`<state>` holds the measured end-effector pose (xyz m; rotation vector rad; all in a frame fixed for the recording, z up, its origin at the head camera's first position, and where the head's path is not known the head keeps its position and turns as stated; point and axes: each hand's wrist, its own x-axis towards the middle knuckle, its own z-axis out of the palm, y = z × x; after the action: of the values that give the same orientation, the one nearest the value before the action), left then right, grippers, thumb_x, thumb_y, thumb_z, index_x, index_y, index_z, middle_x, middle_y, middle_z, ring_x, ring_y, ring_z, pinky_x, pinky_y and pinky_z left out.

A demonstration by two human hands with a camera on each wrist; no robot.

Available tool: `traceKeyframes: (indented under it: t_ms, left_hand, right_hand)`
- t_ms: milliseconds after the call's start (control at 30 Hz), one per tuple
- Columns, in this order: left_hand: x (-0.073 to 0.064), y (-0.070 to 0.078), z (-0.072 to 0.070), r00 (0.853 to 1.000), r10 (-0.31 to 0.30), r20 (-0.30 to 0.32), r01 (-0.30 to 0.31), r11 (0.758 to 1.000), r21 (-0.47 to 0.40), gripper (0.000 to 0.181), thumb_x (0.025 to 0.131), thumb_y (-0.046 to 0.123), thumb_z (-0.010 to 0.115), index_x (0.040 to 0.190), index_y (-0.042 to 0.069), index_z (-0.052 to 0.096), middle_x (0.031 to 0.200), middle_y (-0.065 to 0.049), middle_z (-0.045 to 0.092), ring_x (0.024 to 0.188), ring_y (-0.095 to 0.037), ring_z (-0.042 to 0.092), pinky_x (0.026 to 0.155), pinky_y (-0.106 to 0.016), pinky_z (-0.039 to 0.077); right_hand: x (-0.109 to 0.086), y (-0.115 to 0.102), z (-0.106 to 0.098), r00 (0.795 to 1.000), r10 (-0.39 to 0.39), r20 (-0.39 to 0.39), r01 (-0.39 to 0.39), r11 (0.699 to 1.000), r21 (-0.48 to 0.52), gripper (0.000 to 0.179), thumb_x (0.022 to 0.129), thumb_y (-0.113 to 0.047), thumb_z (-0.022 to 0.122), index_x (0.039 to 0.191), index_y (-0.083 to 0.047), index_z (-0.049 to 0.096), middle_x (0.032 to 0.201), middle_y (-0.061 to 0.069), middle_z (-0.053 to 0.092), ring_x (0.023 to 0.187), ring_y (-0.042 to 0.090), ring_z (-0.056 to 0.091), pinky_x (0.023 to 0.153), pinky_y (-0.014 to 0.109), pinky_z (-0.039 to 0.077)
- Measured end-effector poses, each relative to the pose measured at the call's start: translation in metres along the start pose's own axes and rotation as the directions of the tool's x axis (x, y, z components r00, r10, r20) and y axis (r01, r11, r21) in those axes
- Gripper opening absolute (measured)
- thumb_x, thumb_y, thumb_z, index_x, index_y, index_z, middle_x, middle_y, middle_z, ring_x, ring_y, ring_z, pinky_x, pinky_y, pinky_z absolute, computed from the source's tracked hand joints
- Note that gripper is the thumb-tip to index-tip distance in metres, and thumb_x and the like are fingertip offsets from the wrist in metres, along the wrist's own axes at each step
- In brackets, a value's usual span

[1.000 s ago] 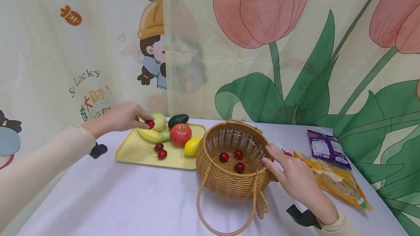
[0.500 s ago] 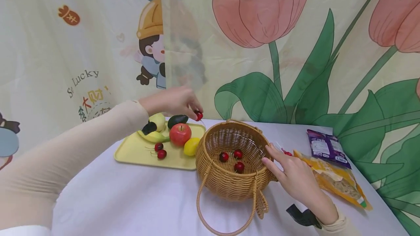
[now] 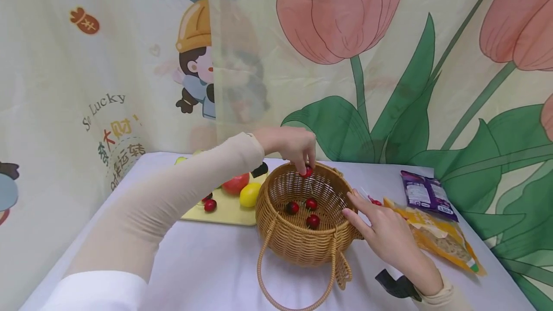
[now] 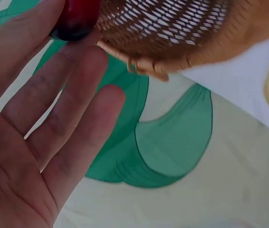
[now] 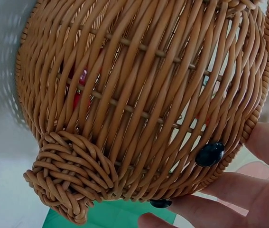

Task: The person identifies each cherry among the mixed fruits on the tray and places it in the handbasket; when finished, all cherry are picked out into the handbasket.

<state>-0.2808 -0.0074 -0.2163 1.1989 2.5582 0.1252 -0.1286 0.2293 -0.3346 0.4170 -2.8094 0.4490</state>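
Observation:
My left hand (image 3: 298,145) pinches a dark red cherry (image 3: 307,172) between thumb and fingertips, over the far rim of a wicker basket (image 3: 298,246). The cherry's thin stem hangs into the basket's mouth. In the left wrist view the cherry (image 4: 79,19) is glossy, with the other fingers spread loosely below it. Three more cherries (image 3: 313,221) lie on the basket's floor. My right hand (image 3: 386,232) rests extended fingers on the basket's right rim. The right wrist view shows the basket's woven side with a black bead (image 5: 209,154), the fingers against it.
A yellow tray (image 3: 229,217) left of the basket holds an apple (image 3: 235,185), a lemon (image 3: 249,195) and cherries (image 3: 210,205), partly hidden by my left arm. A purple packet (image 3: 427,196) and an orange bag (image 3: 445,244) lie right. The basket's handle (image 3: 261,272) hangs toward me.
My left hand has carried the cherry rightward from the tray to over the basket, its forearm now covering much of the tray. My right hand has stayed at the rim.

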Motion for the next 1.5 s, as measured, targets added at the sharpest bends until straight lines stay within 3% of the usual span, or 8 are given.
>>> traceKeyframes:
  t_ms: [200, 433, 600, 733, 900, 1100, 1367, 1500]
  left_hand:
    - [0.022, 0.012, 0.027, 0.999, 0.051, 0.005, -0.052, 0.997, 0.052, 0.026, 0.089, 0.026, 0.082, 0.115, 0.022, 0.081, 0.115, 0.005, 0.077, 0.103, -0.009, 0.069, 0.086, -0.026, 0.059]
    - [0.043, 0.019, 0.060, 0.991, 0.134, -0.013, -0.132, 0.988, 0.085, 0.023, 0.087, 0.025, 0.083, 0.111, 0.024, 0.082, 0.108, 0.006, 0.079, 0.094, -0.007, 0.070, 0.082, -0.023, 0.059]
    - [0.050, 0.015, 0.076, 0.990, 0.143, -0.001, -0.142, 0.986, 0.089, 0.025, 0.087, 0.026, 0.084, 0.111, 0.025, 0.082, 0.104, 0.007, 0.080, 0.095, -0.005, 0.071, 0.082, -0.022, 0.058]
    - [0.051, 0.011, 0.081, 0.992, 0.129, -0.016, -0.127, 0.986, 0.105, 0.026, 0.085, 0.027, 0.085, 0.111, 0.027, 0.082, 0.106, 0.010, 0.079, 0.098, -0.005, 0.070, 0.086, -0.024, 0.057]
    - [0.051, 0.009, 0.082, 0.989, 0.148, -0.027, -0.142, 0.977, 0.162, 0.025, 0.086, 0.028, 0.084, 0.112, 0.028, 0.082, 0.110, 0.010, 0.078, 0.101, -0.006, 0.070, 0.089, -0.025, 0.057]
    - [0.053, 0.010, 0.083, 0.988, 0.156, -0.023, -0.148, 0.969, 0.196, 0.030, 0.088, 0.029, 0.082, 0.117, 0.026, 0.080, 0.117, 0.009, 0.077, 0.105, -0.007, 0.070, 0.091, -0.025, 0.057]
    - [0.054, 0.011, 0.083, 0.990, 0.138, -0.032, -0.129, 0.972, 0.198, 0.035, 0.086, 0.031, 0.084, 0.120, 0.027, 0.078, 0.120, 0.010, 0.076, 0.106, -0.007, 0.069, 0.092, -0.026, 0.056]
    - [0.053, 0.010, 0.085, 0.990, 0.135, -0.032, -0.126, 0.973, 0.195, 0.034, 0.086, 0.032, 0.084, 0.119, 0.028, 0.079, 0.119, 0.010, 0.077, 0.106, -0.008, 0.070, 0.093, -0.027, 0.056]
  right_hand:
    - [0.001, 0.000, -0.001, 1.000, 0.011, 0.001, -0.011, 1.000, -0.006, 0.055, 0.104, -0.047, 0.055, 0.148, -0.013, 0.056, 0.149, 0.016, 0.056, 0.103, 0.040, 0.072, 0.061, 0.030, 0.055]
    - [0.000, -0.001, -0.001, 1.000, 0.019, -0.003, -0.019, 1.000, 0.002, 0.055, 0.104, -0.047, 0.055, 0.148, -0.013, 0.056, 0.148, 0.016, 0.057, 0.088, 0.033, 0.072, 0.050, 0.023, 0.041]
    - [0.001, -0.002, -0.001, 1.000, 0.015, 0.008, -0.015, 1.000, 0.002, 0.055, 0.104, -0.048, 0.055, 0.148, -0.014, 0.056, 0.149, 0.015, 0.056, 0.081, 0.027, 0.070, 0.050, 0.023, 0.039]
    - [0.001, -0.003, -0.001, 1.000, 0.014, -0.002, -0.014, 1.000, 0.002, 0.055, 0.104, -0.047, 0.056, 0.147, -0.014, 0.057, 0.149, 0.015, 0.057, 0.078, 0.026, 0.069, 0.048, 0.023, 0.038]
    - [0.001, -0.003, -0.003, 1.000, 0.004, -0.017, -0.004, 1.000, 0.005, 0.054, 0.104, -0.046, 0.055, 0.147, -0.013, 0.057, 0.148, 0.015, 0.057, 0.096, 0.038, 0.072, 0.050, 0.023, 0.039]
    - [0.001, -0.003, -0.002, 1.000, -0.004, -0.019, 0.004, 1.000, 0.005, 0.053, 0.105, -0.045, 0.055, 0.146, -0.012, 0.058, 0.148, 0.016, 0.057, 0.096, 0.039, 0.072, 0.051, 0.023, 0.040]
    - [0.002, -0.002, -0.002, 1.000, -0.014, -0.026, 0.014, 1.000, 0.000, 0.053, 0.104, -0.045, 0.056, 0.146, -0.011, 0.058, 0.147, 0.016, 0.058, 0.102, 0.043, 0.071, 0.056, 0.028, 0.049]
    - [0.001, -0.003, -0.002, 1.000, -0.005, -0.012, 0.005, 1.000, -0.001, 0.054, 0.105, -0.046, 0.055, 0.146, -0.012, 0.058, 0.148, 0.016, 0.057, 0.098, 0.041, 0.072, 0.055, 0.026, 0.047]
